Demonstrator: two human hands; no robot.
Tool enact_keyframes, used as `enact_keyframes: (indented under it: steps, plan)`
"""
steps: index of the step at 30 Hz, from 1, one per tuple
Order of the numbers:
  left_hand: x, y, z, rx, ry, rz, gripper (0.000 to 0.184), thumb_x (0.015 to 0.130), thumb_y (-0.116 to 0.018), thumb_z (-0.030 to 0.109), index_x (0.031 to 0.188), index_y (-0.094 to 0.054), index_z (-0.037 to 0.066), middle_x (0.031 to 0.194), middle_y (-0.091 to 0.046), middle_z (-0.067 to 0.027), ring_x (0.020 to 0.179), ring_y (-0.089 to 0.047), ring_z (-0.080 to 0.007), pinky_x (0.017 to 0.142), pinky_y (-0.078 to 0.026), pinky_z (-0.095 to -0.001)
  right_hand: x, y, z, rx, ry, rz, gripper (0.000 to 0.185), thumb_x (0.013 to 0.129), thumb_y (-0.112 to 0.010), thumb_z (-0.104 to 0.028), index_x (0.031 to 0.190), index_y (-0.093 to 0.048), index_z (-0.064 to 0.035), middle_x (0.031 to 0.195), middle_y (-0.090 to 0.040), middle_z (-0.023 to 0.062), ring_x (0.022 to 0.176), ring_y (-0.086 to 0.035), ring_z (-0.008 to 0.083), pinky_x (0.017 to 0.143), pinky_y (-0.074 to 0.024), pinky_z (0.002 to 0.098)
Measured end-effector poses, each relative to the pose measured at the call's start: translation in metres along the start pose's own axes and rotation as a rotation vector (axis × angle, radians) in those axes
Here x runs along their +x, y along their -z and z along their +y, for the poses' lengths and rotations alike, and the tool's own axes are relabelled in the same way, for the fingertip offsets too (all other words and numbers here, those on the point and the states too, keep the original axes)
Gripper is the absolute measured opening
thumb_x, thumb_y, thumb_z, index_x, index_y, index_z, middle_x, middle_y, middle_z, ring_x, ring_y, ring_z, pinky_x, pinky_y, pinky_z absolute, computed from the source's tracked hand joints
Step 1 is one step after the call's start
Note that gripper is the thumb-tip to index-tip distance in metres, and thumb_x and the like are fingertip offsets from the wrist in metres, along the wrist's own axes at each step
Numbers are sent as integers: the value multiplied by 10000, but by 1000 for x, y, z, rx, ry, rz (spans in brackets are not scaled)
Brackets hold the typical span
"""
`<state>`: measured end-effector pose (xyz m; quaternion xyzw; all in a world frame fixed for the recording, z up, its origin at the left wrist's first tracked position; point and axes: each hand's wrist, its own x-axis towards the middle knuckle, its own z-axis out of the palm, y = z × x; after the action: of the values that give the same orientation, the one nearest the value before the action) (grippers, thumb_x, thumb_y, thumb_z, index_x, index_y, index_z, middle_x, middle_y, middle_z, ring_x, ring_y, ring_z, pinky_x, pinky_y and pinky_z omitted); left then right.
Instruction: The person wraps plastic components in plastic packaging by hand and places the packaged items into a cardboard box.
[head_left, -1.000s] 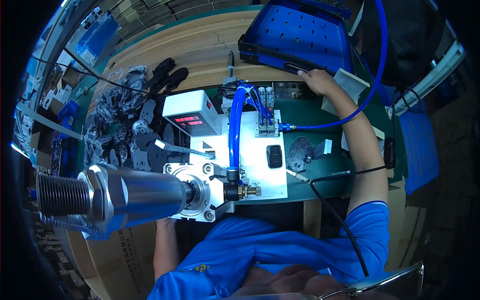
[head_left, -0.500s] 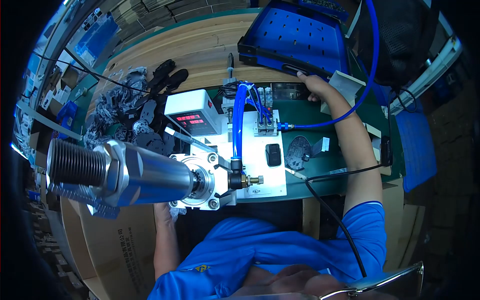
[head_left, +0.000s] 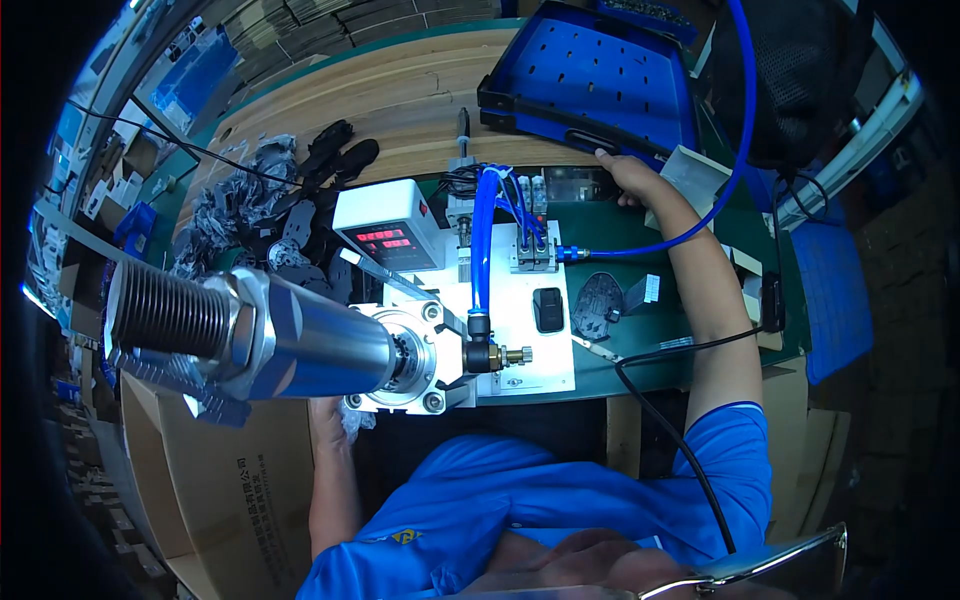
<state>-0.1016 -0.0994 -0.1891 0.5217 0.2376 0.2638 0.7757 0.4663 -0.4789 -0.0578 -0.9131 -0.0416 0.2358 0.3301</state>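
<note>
My right hand (head_left: 629, 179) is beside the front edge of the blue tray (head_left: 600, 75), its thumb toward the tray rim and its other fingers curled; what they hold, if anything, is hidden. My left hand (head_left: 326, 420) is under the metal cylinder (head_left: 330, 345) of the press, its fingers mostly hidden, with crinkled clear plastic (head_left: 354, 422) next to it. A white counter box (head_left: 385, 225) with red digits stands behind the cylinder. On the white base plate (head_left: 510, 379) lies a black switch (head_left: 548, 310).
Dark flat parts and grey crumpled plastic (head_left: 235, 205) cover the left of the table. Blue air hose (head_left: 690, 240) and a black cable (head_left: 665, 421) cross by my right arm. A cardboard box (head_left: 245, 500) stands below left. A grey oval part (head_left: 598, 305) lies right of the plate.
The press cylinder has shifted right and up in view. My right hand has drawn slightly back from the tray edge, fingers now curled. Clear plastic has come into view by my left hand.
</note>
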Motion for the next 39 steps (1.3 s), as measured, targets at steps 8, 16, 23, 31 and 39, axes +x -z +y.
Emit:
enact_keyframes:
  steps: [8,16,23,31,39]
  plan:
    - [-3,7,2,61,16,33,571,995,-662,143,1531,-473,89,1376,-656,-133,1146,-701,-260,926,-593,-373,-5,0,-3,13,24,9,661,1097,-395,-560,1360,-655,-13,888,-683,117,518,-589,199,445,-426,309]
    - [-6,-9,7,-35,-13,-6,621,977,-695,149,1548,-455,108,1392,-650,-112,1132,-704,-248,914,-599,-366,-17,7,-13,-262,106,55,649,1096,-392,-551,1194,-732,-7,894,-725,157,615,-659,288,619,-524,417]
    - [-5,-5,6,-29,-18,-12,642,970,-704,141,1559,-450,124,1415,-641,-93,1177,-688,-243,972,-574,-369,-9,4,-1,-447,336,236,654,1079,-427,-534,983,-790,1,925,-758,188,781,-703,374,791,-548,487]
    - [-7,-23,13,31,-69,0,629,983,-688,160,1565,-454,133,1451,-622,-79,1267,-642,-234,1078,-507,-384,-3,5,0,-629,485,299,621,1055,-478,-469,843,-778,32,959,-756,222,868,-691,442,845,-542,509]
    - [-7,-25,15,-16,-14,28,615,991,-675,176,1565,-458,135,1456,-618,-76,1267,-642,-232,1075,-506,-381,-16,5,-9,-580,480,257,568,1040,-522,-394,820,-755,75,944,-740,269,884,-680,469,863,-544,522]
